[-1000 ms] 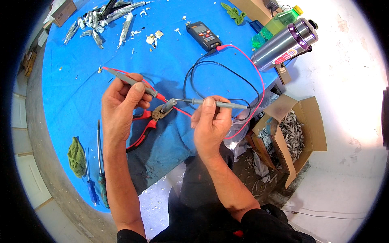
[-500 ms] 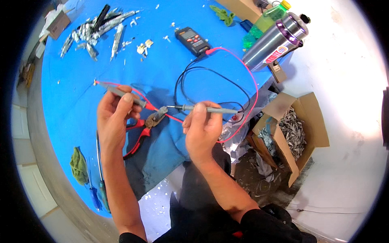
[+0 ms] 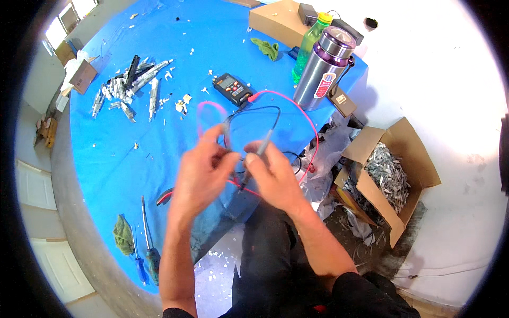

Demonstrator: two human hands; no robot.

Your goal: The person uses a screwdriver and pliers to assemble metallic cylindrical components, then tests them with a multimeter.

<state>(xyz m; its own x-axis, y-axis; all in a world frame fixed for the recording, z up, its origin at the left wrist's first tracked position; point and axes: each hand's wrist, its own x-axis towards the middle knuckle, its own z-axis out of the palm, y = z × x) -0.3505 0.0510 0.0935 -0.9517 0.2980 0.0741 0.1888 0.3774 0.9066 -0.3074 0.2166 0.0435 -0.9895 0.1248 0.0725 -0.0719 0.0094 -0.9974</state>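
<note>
My right hand point(image 3: 278, 180) pinches a slim grey test probe point(image 3: 267, 140), held steeply with its black lead leaving the upper end. Beside it, my left hand point(image 3: 201, 172) is closed on the other grey test probe, which has the red lead point(image 3: 212, 105); motion smears it and its tip cannot be made out. Both leads run to a black handheld multimeter point(image 3: 231, 89) lying beyond my hands. A red and black plier handle point(image 3: 165, 197) shows left of my left wrist; the rest of the pliers is hidden.
Whitish strips point(image 3: 130, 87) are heaped at the far left. Two screwdrivers point(image 3: 149, 244) and a green cloth point(image 3: 123, 236) lie near left. A steel flask point(image 3: 326, 69) and green bottle point(image 3: 306, 53) stand far right. An open carton point(image 3: 408, 212) of scraps sits beside the table.
My hands have come closer together, and the probes have swung from nearly level to steep. The right probe has left the grey piece at the pliers' jaws. The view has shifted too.
</note>
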